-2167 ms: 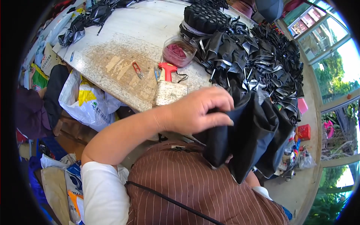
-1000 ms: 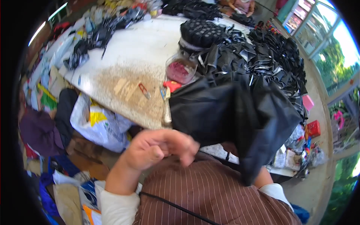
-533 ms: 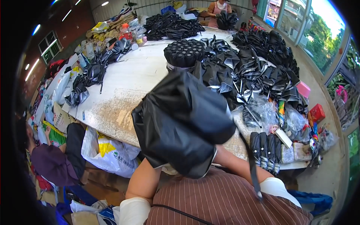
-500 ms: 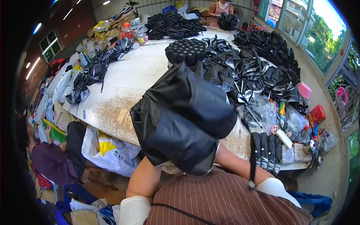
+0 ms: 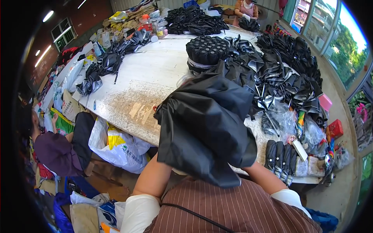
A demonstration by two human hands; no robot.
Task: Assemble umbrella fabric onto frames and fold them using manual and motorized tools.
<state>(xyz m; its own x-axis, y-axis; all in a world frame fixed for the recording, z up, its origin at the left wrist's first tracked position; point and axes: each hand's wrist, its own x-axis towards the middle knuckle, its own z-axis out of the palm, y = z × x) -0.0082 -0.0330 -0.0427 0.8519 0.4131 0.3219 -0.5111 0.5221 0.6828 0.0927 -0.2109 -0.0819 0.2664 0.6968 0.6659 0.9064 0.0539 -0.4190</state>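
Observation:
A black umbrella point(image 5: 206, 128), its loose canopy bunched in folds, is held up over the near table edge, tip end away from me. Both my forearms run behind it. The left forearm point(image 5: 153, 176) goes under the canopy's left side, the right forearm point(image 5: 266, 178) under its lower right side. The fabric hides my left hand and my right hand, so their grip does not show. A tiny reddish spot at the canopy's left edge may be a fingertip. Just beyond the canopy stands a round bundle of folded black umbrellas point(image 5: 206, 48), tied with a pale band.
Loose black umbrellas point(image 5: 287, 73) heap along the right of the white worktable point(image 5: 151, 72). Several folded umbrellas point(image 5: 279, 157) lie at the near right. More line the left edge. A white sack point(image 5: 116, 145) and a seated person point(image 5: 58, 151) are at left; another person point(image 5: 246, 9) works far back.
The canopy has turned and its folds hang differently, with its lower flap now drooping to the right. The whole scene has shifted slightly right and up in the view.

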